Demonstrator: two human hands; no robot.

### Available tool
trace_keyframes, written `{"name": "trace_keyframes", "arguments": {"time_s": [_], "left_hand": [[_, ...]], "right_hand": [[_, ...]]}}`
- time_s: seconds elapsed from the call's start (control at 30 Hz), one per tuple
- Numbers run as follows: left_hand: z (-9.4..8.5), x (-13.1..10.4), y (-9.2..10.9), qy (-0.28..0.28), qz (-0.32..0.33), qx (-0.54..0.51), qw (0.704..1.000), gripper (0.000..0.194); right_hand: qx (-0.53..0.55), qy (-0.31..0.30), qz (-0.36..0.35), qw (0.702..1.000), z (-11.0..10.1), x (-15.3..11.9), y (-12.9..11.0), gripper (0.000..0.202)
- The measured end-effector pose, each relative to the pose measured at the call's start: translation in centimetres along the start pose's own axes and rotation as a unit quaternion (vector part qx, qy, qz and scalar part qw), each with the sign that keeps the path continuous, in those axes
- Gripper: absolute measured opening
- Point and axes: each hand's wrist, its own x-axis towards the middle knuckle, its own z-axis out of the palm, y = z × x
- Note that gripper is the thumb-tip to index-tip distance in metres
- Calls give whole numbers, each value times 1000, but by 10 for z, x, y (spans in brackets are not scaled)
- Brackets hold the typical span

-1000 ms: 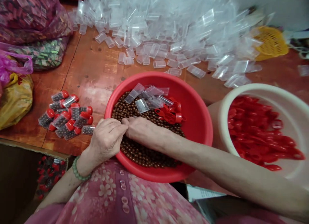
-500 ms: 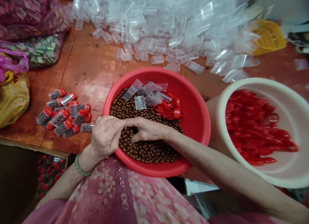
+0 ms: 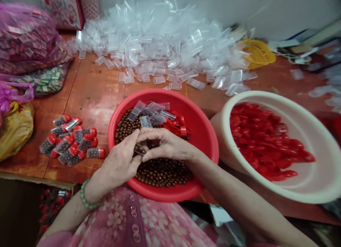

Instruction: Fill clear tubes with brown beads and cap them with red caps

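Observation:
Over the red basin (image 3: pixel 210 133), my left hand (image 3: pixel 121 163) is wrapped round a clear tube (image 3: pixel 139 149) with brown beads at its open end. My right hand (image 3: pixel 166 144) meets it from the right, thumb and fingertips curled at the tube's mouth; whether they pinch a bead is hidden. Brown beads (image 3: pixel 165 172) fill the basin's lower left part. On them lie loose clear tubes (image 3: pixel 156 108) and red caps (image 3: pixel 181 125). Left of the basin, several filled tubes with red caps (image 3: pixel 73 138) lie in a group on the wooden table (image 3: pixel 90 97).
A white tub (image 3: pixel 329 161) of red parts (image 3: pixel 266 144) stands at the right. A heap of clear tubes (image 3: pixel 165 44) spreads along the back, beside a yellow basket (image 3: pixel 259 53). Purple bags (image 3: pixel 29 37) and a yellow bag (image 3: pixel 17 128) lie at the left.
The view has tilted up and shifted right. My hands have come up from the beads, and the beaded tube now shows between them. One capped tube at the group's right edge shows its red cap now.

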Motion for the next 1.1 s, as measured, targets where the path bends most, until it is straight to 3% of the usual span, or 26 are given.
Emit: {"name": "trace_keyframes", "arguments": {"time_s": [0.1, 0.2, 0.3, 0.47, 0.67, 0.87, 1.1], "left_hand": [[1, 10, -2, 42, -46, -29, 998, 47], [-6, 19, -4, 56, -83, -8, 995, 42], [-12, 25, -7, 58, -71, 42, 995, 39], [-19, 25, -10, 111, -93, 81, 986, 29], [-14, 21, -3, 81, -96, 81, 989, 27], [-3, 21, 2, 32, -97, 110, 989, 28], [2, 22, -1, 19, -57, 181, 982, 28]], "right_hand": [[59, 78, 33, 995, 3, -6, 4, 39], [-30, 122, 40, 991, 10, -6, 10, 20], [-189, 95, 20, 977, 23, 4, 15, 12], [-255, 62, -74, 962, 52, 22, 20, 26], [-385, 45, -90, 917, 76, 2, 23, 38], [-451, -24, -127, 883, 69, -21, 28, 34], [-498, -121, -144, 847, 47, -31, 29, 19]]}}
